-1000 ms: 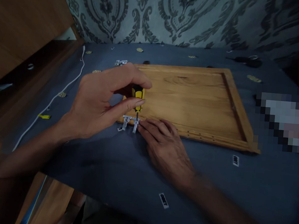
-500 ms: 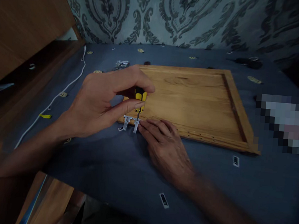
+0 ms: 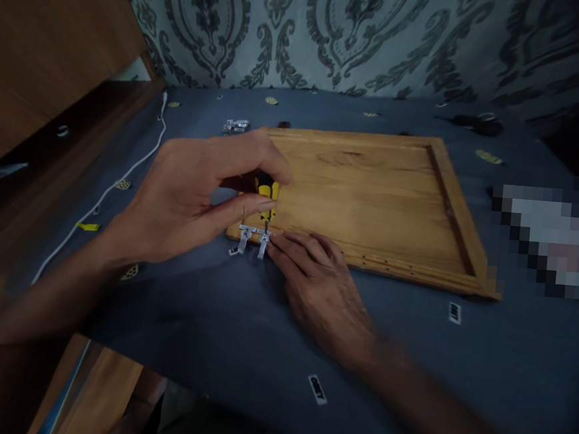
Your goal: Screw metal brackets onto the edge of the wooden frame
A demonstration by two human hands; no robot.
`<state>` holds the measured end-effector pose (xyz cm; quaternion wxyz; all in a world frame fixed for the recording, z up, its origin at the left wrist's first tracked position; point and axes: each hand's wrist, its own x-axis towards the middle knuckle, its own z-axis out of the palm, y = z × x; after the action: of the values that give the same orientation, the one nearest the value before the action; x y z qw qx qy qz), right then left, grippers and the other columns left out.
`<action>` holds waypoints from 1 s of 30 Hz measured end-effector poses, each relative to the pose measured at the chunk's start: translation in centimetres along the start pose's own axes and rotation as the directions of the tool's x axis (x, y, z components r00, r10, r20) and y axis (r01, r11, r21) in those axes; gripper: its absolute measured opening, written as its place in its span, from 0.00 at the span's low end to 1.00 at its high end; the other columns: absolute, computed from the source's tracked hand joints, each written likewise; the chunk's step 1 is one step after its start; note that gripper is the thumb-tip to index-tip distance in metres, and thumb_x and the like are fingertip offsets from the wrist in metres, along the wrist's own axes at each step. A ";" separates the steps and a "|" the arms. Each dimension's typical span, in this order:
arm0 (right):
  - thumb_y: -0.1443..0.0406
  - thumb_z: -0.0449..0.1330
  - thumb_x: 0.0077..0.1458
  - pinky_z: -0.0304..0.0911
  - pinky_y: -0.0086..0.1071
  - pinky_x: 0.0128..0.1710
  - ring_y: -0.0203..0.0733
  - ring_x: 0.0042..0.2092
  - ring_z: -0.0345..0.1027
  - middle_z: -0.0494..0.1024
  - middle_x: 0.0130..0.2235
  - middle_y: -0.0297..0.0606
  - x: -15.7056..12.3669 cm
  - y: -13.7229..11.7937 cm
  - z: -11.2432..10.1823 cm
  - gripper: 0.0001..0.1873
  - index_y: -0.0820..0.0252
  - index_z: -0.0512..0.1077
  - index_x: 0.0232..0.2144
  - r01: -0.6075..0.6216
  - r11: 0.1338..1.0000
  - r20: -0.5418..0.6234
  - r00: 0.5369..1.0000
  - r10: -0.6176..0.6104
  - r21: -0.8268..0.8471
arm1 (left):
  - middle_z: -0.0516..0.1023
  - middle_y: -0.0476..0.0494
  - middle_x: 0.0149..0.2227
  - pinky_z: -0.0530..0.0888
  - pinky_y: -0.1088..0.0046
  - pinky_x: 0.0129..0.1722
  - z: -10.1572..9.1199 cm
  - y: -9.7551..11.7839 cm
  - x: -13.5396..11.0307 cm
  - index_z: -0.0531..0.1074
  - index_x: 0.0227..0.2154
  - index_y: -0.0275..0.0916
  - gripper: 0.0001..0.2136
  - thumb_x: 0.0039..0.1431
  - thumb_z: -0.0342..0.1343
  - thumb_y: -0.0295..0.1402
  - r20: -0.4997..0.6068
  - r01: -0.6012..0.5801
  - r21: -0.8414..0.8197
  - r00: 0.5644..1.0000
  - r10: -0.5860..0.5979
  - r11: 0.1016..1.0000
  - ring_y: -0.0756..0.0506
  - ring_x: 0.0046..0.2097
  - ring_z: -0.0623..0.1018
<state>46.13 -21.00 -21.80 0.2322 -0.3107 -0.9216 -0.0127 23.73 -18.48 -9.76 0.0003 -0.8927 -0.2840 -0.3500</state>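
Note:
My left hand (image 3: 191, 196) is closed round a short screwdriver with a yellow and black handle (image 3: 267, 190), held upright. Its tip stands on a small silver metal hinge (image 3: 254, 238) at the near left corner of a wooden panel (image 3: 371, 197). My right hand (image 3: 319, 283) lies on the blue cloth just right of the hinge, its fingers pressed together and touching the metal piece and the panel's near edge. The panel lies flat on the cloth, with a raised frame round it.
A white cable (image 3: 116, 183) runs along the left side of the blue cloth (image 3: 240, 333). Another metal hinge (image 3: 235, 126) lies beyond the panel's far left corner. A dark tool (image 3: 477, 123) lies at the far right. Brown wooden furniture (image 3: 37, 43) stands at the left. Small labels dot the cloth.
The view has shifted slightly. My left hand's fingers have turned a little on the screwdriver handle; my right hand stays in place.

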 end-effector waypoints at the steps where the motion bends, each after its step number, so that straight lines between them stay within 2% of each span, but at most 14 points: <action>1: 0.78 0.52 0.60 0.61 0.50 0.60 0.51 0.58 0.68 0.80 0.57 0.46 0.0 0.0 0.0 0.23 0.69 0.75 0.55 0.001 1.000 -0.001 1.000 -0.001 -0.002 | 0.81 0.49 0.41 0.82 0.80 0.39 -0.1 0.0 0.0 0.75 0.44 0.36 0.07 0.64 0.63 0.24 -0.023 0.022 -0.024 0.999 -0.022 0.999 0.53 0.38 0.80; 5: 0.78 0.52 0.60 0.60 0.49 0.61 0.50 0.59 0.68 0.80 0.57 0.44 -0.1 0.0 0.2 0.25 0.65 0.74 0.56 0.000 1.000 -0.011 1.000 0.000 -0.004 | 0.79 0.46 0.42 0.83 0.71 0.40 -1.0 0.3 -0.2 0.75 0.43 0.35 0.07 0.64 0.62 0.21 -0.186 0.144 -0.163 0.967 -0.174 0.976 0.49 0.42 0.82; 7: 0.78 0.52 0.60 0.59 0.48 0.62 0.50 0.59 0.69 0.80 0.57 0.44 -0.1 0.0 0.3 0.24 0.65 0.75 0.56 0.005 1.000 -0.027 1.000 -0.005 -0.002 | 0.78 0.47 0.43 0.83 0.68 0.43 -1.4 0.3 -0.2 0.75 0.44 0.38 0.07 0.65 0.63 0.25 -0.173 0.225 -0.150 0.953 -0.250 0.963 0.47 0.45 0.82; 9: 0.78 0.53 0.60 0.60 0.48 0.61 0.51 0.59 0.69 0.80 0.56 0.45 -0.1 0.1 0.3 0.23 0.67 0.75 0.55 0.013 1.000 -0.040 0.999 -0.013 0.002 | 0.77 0.49 0.42 0.83 0.67 0.42 -1.5 0.1 -0.2 0.74 0.44 0.40 0.08 0.64 0.65 0.28 -0.145 0.167 -0.089 0.973 -0.179 0.982 0.47 0.44 0.81; 11: 0.78 0.53 0.61 0.60 0.49 0.61 0.51 0.59 0.69 0.80 0.56 0.46 -0.1 0.1 0.2 0.23 0.68 0.74 0.56 0.016 1.000 -0.032 0.999 -0.015 0.005 | 0.78 0.48 0.41 0.83 0.70 0.39 -1.3 -0.1 -0.2 0.73 0.44 0.38 0.08 0.64 0.63 0.25 -0.105 0.115 -0.042 0.987 -0.119 0.992 0.49 0.42 0.81; 13: 0.77 0.54 0.61 0.61 0.50 0.61 0.51 0.59 0.68 0.80 0.56 0.46 -0.1 0.1 0.1 0.23 0.67 0.74 0.57 0.010 1.000 -0.006 1.000 -0.010 0.007 | 0.78 0.46 0.41 0.83 0.73 0.38 -1.1 -0.3 -0.2 0.73 0.44 0.36 0.08 0.64 0.62 0.22 -0.077 0.098 -0.012 0.992 -0.098 0.995 0.49 0.41 0.82; 16: 0.77 0.53 0.61 0.62 0.52 0.61 0.51 0.59 0.68 0.79 0.57 0.45 -0.2 0.0 0.0 0.25 0.63 0.74 0.58 -0.002 1.000 0.027 1.000 0.002 0.001 | 0.79 0.47 0.41 0.84 0.75 0.38 -0.6 -0.4 -0.3 0.74 0.45 0.37 0.09 0.64 0.62 0.24 -0.067 0.056 -0.009 0.996 -0.056 0.998 0.50 0.40 0.81; 21: 0.77 0.52 0.62 0.61 0.52 0.62 0.51 0.59 0.68 0.79 0.57 0.46 -0.2 0.1 0.1 0.24 0.65 0.74 0.58 -0.005 1.000 0.018 1.000 0.005 -0.005 | 0.79 0.49 0.41 0.84 0.79 0.44 -0.2 0.1 -0.4 0.73 0.46 0.35 0.08 0.65 0.61 0.23 -0.051 0.073 0.012 0.996 -0.073 0.997 0.54 0.42 0.81; 27: 0.77 0.52 0.63 0.61 0.50 0.61 0.51 0.59 0.69 0.80 0.56 0.43 -0.1 0.0 0.3 0.24 0.61 0.75 0.56 -0.011 1.000 0.003 1.000 0.011 -0.012 | 0.80 0.48 0.41 0.85 0.79 0.40 0.1 0.2 -0.2 0.73 0.45 0.36 0.06 0.66 0.60 0.25 -0.005 0.029 0.052 1.000 -0.028 0.998 0.53 0.39 0.82; 30: 0.76 0.52 0.63 0.61 0.51 0.61 0.51 0.59 0.69 0.79 0.57 0.45 -0.2 0.0 0.3 0.23 0.64 0.75 0.56 -0.009 1.000 0.005 1.000 0.009 -0.009 | 0.80 0.49 0.41 0.85 0.78 0.39 0.3 0.1 -0.3 0.73 0.44 0.36 0.06 0.66 0.60 0.24 -0.009 0.015 0.059 1.000 -0.015 0.998 0.53 0.39 0.82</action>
<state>46.16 -21.03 -22.13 0.2287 -0.3157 -0.9208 -0.0149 23.79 -18.62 -10.14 0.0255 -0.8885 -0.3010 -0.3454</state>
